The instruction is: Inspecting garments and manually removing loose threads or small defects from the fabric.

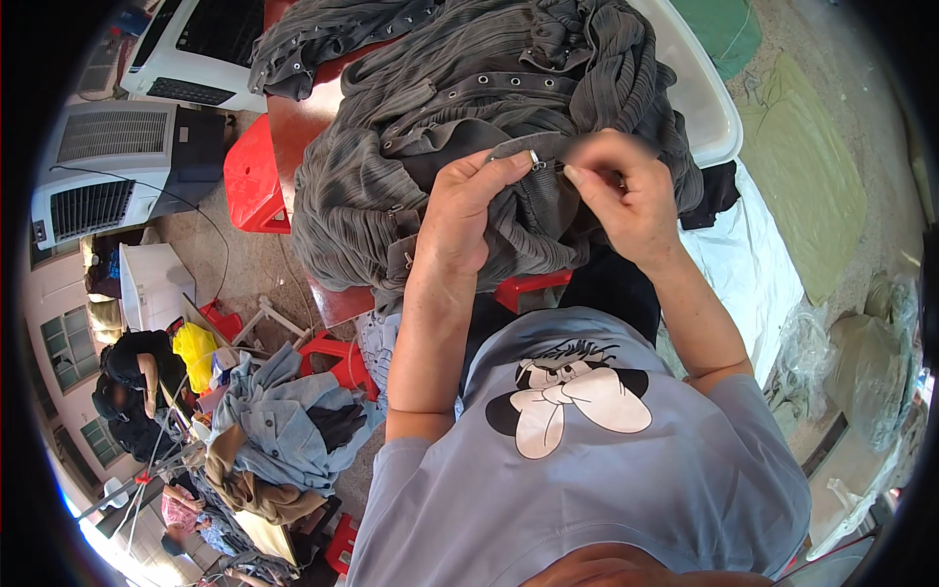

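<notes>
A heap of dark grey ribbed garments (342,186) with rows of metal eyelets lies in front of me. My left hand (462,210) is closed on the edge of a grey garment (533,217), thumb along the top. By that thumb tip sits a small silver metal fitting (540,165); its exact kind is unclear. Just to the right, my right hand (631,191) is pinched with thumb and forefinger against the same garment. What lies between those fingertips is too small and blurred to name. The garment hangs down from both hands toward my lap.
A red table (293,127) and a white plastic tub (719,108) bear the heap. Red stools (256,176) and air coolers (112,142) stand left. Denim clothes (274,416) are piled lower left, near other people (137,377). White sheeting (753,245) lies right.
</notes>
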Demonstrator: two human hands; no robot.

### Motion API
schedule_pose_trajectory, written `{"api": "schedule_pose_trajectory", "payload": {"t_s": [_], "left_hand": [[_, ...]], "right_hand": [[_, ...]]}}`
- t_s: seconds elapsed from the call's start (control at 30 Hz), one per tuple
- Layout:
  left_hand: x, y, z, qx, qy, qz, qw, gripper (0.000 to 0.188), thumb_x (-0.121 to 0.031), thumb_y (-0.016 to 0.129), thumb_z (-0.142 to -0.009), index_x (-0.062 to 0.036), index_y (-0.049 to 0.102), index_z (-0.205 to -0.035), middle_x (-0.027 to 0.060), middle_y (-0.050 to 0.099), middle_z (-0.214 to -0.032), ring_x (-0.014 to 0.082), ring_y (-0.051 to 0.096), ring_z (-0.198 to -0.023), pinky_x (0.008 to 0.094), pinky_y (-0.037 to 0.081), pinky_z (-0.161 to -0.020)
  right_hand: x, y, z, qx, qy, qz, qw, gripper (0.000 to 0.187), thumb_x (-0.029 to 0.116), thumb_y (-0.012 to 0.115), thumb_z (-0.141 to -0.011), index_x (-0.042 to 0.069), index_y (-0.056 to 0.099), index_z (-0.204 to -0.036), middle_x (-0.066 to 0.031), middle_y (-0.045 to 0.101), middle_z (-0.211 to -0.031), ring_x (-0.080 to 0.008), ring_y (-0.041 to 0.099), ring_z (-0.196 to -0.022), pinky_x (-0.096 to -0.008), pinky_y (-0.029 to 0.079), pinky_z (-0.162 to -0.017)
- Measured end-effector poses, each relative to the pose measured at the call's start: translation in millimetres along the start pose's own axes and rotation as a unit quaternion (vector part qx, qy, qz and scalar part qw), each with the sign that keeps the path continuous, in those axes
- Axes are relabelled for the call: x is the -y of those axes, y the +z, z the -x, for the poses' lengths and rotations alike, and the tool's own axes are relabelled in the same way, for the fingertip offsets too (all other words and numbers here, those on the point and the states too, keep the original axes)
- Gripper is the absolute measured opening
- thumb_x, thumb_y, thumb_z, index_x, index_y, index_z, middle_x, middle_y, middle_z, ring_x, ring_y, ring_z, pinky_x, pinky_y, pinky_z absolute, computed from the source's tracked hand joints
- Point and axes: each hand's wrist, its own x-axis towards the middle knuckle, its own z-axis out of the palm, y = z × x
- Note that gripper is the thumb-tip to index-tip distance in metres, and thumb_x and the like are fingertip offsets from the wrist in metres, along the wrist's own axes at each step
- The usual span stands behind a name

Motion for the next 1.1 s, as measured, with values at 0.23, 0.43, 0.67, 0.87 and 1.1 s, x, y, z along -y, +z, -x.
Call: {"api": "schedule_pose_trajectory", "payload": {"t_s": [0.23, 0.43, 0.67, 0.87, 1.1], "left_hand": [[2.9, -1.9, -2.2, -0.006, 0.003, -0.012, 1.000, 0.020, -0.010, 0.065, -0.090, 0.0048, 0.070, -0.102, 0.0091, 0.073, -0.092, 0.0133, 0.068, -0.079, 0.0257, 0.054, -0.074], [5.2, -0.3, -4.1, -0.003, 0.003, -0.008, 1.000, 0.019, -0.010, 0.064, -0.091, 0.0048, 0.070, -0.102, 0.0087, 0.073, -0.092, 0.0129, 0.068, -0.080, 0.0249, 0.053, -0.075], [8.6, 2.8, -5.7, -0.014, 0.000, -0.010, 1.000, 0.019, -0.010, 0.064, -0.091, 0.0054, 0.070, -0.102, 0.0094, 0.073, -0.092, 0.0135, 0.068, -0.079, 0.0261, 0.055, -0.074], [6.2, 0.5, -6.1, -0.013, -0.008, 0.015, 1.000, 0.021, -0.011, 0.064, -0.091, 0.0051, 0.070, -0.102, 0.0099, 0.072, -0.092, 0.0144, 0.068, -0.078, 0.0267, 0.055, -0.074], [4.0, 4.5, -5.6, -0.025, -0.010, 0.012, 1.000, 0.020, -0.011, 0.064, -0.091, 0.0042, 0.070, -0.101, 0.0097, 0.072, -0.093, 0.0139, 0.068, -0.079, 0.0262, 0.055, -0.075]], "right_hand": [[-12.4, -6.6, 3.1, 0.001, 0.019, -0.109, 0.994, 0.004, 0.003, 0.065, -0.089, 0.004, 0.061, -0.089, 0.0042, 0.055, -0.076, -0.0019, 0.044, -0.065, -0.0180, 0.035, -0.058], [1.1, -0.7, 0.8, 0.004, -0.023, 0.040, 0.999, 0.006, 0.003, 0.066, -0.089, 0.004, 0.062, -0.093, -0.0023, 0.060, -0.078, -0.0088, 0.057, -0.065, -0.0249, 0.047, -0.059], [-12.2, -0.8, 1.7, -0.046, 0.003, -0.085, 0.995, 0.005, 0.003, 0.059, -0.093, 0.002, 0.059, -0.098, 0.0014, 0.058, -0.081, -0.0036, 0.051, -0.072, -0.0200, 0.043, -0.065], [-17.6, -3.2, 14.3, -0.020, -0.086, 0.046, 0.995, 0.023, 0.009, 0.062, -0.091, 0.000, 0.052, -0.110, -0.0115, 0.060, -0.085, -0.0212, 0.062, -0.069, -0.0286, 0.049, -0.065], [-25.9, 16.0, 16.6, -0.049, -0.098, 0.108, 0.988, 0.019, 0.012, 0.064, -0.093, 0.002, 0.054, -0.106, -0.0112, 0.061, -0.086, -0.0242, 0.064, -0.067, -0.0323, 0.051, -0.060]]}}
